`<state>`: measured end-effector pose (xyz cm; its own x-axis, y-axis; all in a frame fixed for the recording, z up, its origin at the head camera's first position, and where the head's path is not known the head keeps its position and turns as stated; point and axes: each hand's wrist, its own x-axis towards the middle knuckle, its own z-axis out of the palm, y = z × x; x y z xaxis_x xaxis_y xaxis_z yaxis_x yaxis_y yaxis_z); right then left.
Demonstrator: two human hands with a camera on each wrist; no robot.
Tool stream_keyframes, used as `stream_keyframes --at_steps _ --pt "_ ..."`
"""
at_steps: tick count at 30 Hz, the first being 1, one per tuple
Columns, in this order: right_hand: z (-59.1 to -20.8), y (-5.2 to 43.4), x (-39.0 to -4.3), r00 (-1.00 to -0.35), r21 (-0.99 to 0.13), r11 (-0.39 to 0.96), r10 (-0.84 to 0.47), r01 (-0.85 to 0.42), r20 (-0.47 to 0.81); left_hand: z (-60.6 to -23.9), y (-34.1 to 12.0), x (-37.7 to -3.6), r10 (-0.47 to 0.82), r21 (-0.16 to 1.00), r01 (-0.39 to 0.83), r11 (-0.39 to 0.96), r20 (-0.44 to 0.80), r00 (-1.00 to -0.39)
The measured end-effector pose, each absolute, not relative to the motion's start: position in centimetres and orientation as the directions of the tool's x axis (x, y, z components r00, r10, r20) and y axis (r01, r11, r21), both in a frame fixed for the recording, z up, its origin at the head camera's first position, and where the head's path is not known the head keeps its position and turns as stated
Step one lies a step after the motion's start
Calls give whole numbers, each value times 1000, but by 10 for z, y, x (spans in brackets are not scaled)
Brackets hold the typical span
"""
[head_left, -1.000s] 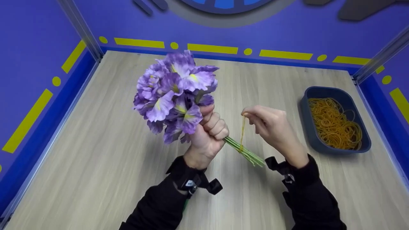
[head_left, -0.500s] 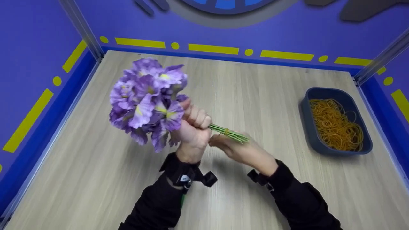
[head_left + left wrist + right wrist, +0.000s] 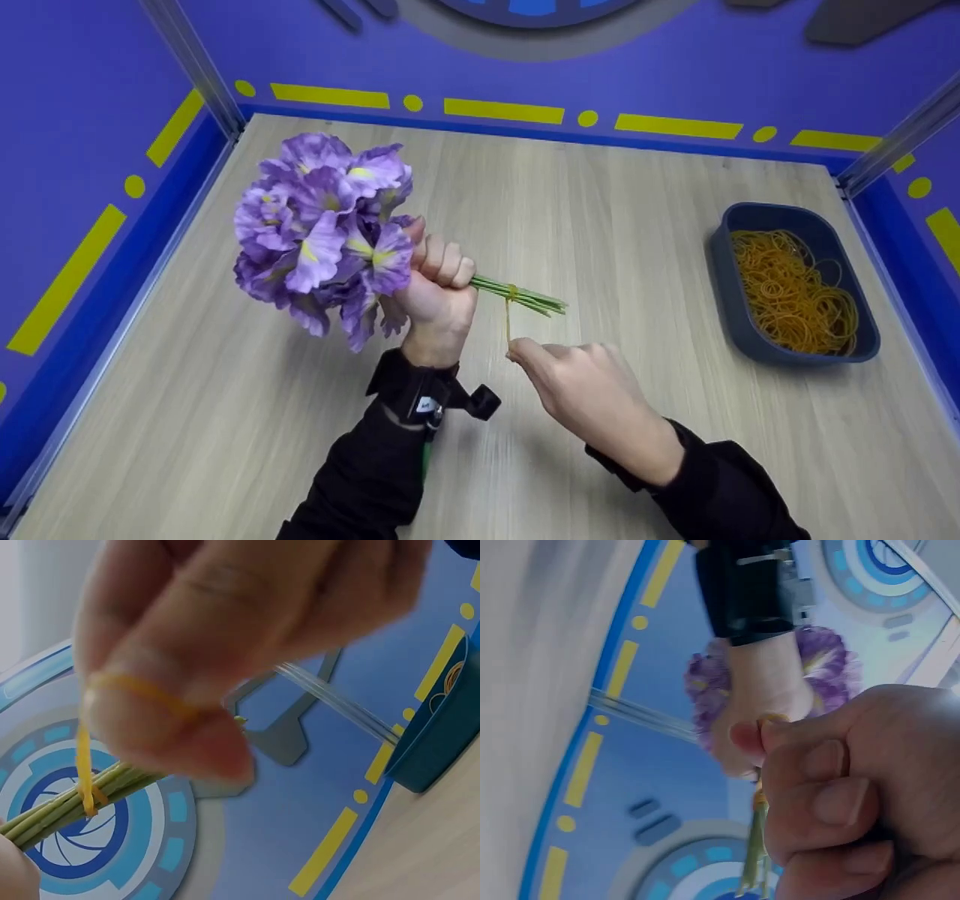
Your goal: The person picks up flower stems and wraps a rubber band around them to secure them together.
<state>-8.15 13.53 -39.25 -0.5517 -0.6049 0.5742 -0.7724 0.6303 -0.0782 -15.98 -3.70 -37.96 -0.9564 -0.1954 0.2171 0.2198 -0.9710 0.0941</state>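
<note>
Head view: from high above, facing forward and down over the tabletop (image 3: 637,225) to the back wall (image 3: 510,75); widest, farthest off. Left wrist: low, tilted, aimed at that wall past the right hand (image 3: 592,390), which looms very near and blurred; bin (image 3: 439,727) cut by the right edge (whole in the head view). Right wrist: rolled nearly sideways, looking past close fingers (image 3: 836,802) toward the left hand (image 3: 439,300) and flowers (image 3: 322,225). Stems (image 3: 536,300) and rubber band (image 3: 85,765) appear in all three.

Flowers (image 3: 322,232) at left, bin (image 3: 731,300) right, rubber bands (image 3: 791,292) inside
</note>
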Motion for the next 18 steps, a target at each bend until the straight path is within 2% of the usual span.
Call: stream_keyframes --at_steps 4,10,18 --pt "-383 140 -76 -491 -3 655 -565 -756 663 -381 -34 -159 -165 99 191 -976 228 -960" --pt "-381 141 -73 -469 1 643 -559 -766 684 -382 -32 -158 -160 116 189 -975 222 -962" --pt "-376 144 -77 -409 -5 604 -533 -797 741 -380 -31 -156 -134 152 182 -971 283 -950"
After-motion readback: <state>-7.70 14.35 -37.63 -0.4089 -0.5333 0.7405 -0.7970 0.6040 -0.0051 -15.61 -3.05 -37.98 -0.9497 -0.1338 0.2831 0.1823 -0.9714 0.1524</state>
